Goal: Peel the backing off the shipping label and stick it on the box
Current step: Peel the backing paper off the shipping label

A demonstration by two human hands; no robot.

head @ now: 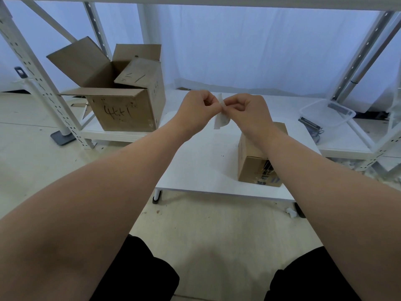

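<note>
Dark-clad knees (pixel 138 270) at lower edge, seated before a low white table (pixel 195 170). Left hand (pixel 196 112) and right hand (pixel 247 111): raised together over the table, fingertips of both pinched closed on one small white shipping label (pixel 220 118), held upright and hanging below the pinch. Step in hand, by judgement: working a corner loose to part backing from label; whether any has parted is too small to tell. Next move calls for drawing the two layers apart, then lowering the label flat onto the target. Closed cardboard box (pixel 249 161): on the table, below the right forearm, which hides its top face. Open cardboard carton (pixel 121 109), marked in pen: left shelf, well apart. Clear plastic tub (pixel 327 112): right shelf.
</note>
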